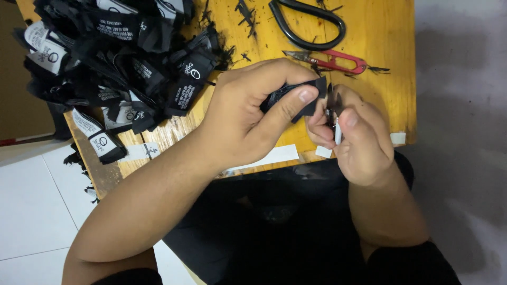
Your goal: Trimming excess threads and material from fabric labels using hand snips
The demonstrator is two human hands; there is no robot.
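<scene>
Hands meet over the near edge of the wooden table point(380, 31), and I log both as occupied. My left hand point(248, 113) is clenched around a small bundle of black fabric labels point(296, 97), thumb pressed across the front of it and fingers curled behind; the bundle sits just above the table edge, roughly at centre of view. My right hand point(359, 137) pinches a small metal cutting tool point(334, 113) between thumb and forefinger, its dark tip touching the right end of the bundle; I cannot tell the tool's exact kind, since the fingers cover most of it. On the table beyond the hands lies a red-handled thread snipper point(330, 60), and further back a pair of large black-handled scissors point(309, 24), both untouched and well apart from the bundle. A heap of black labels with white printing point(121, 58) fills the table's left half, spilling over its edge. Black thread scraps point(245, 16) are scattered near the scissors. White tape strips point(274, 157) line the table's near edge.
</scene>
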